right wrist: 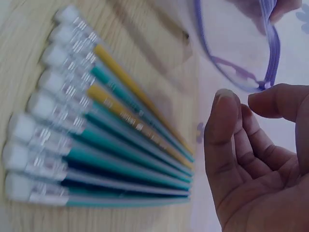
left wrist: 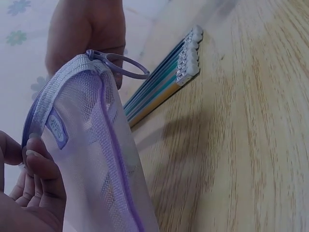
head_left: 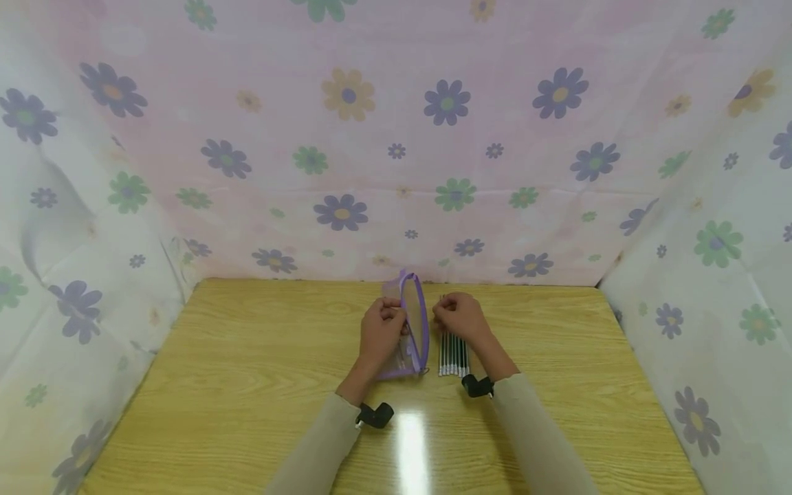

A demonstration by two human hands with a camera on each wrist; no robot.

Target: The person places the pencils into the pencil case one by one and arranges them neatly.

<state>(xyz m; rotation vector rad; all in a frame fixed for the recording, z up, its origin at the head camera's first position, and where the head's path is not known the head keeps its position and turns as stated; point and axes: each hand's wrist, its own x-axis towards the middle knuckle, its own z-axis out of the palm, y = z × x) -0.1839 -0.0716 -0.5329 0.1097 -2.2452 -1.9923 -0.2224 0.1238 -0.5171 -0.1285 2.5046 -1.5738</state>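
Observation:
My left hand [head_left: 380, 335] pinches the zipped edge of a see-through mesh pencil case [head_left: 424, 323] with purple trim, its mouth facing right. In the left wrist view, thumb and finger grip the edge beside a small label [left wrist: 58, 128]. A row of pencils [head_left: 454, 359] with white erasers lies to the right of the case; the right wrist view shows teal, dark blue and yellow ones. Over their far ends hovers my right hand [head_left: 463, 317], loosely curled, with a gap between thumb and forefinger and nothing held. A slender pencil-like shape [right wrist: 169, 21] appears near the case.
The wood-grain table [head_left: 260, 357] extends to both sides and toward me. A flowered cloth [head_left: 396, 172] hangs behind it and along both sides. A purple pull ring [left wrist: 130, 72] sticks out from the case's near end. Each wrist wears a black camera [head_left: 375, 415].

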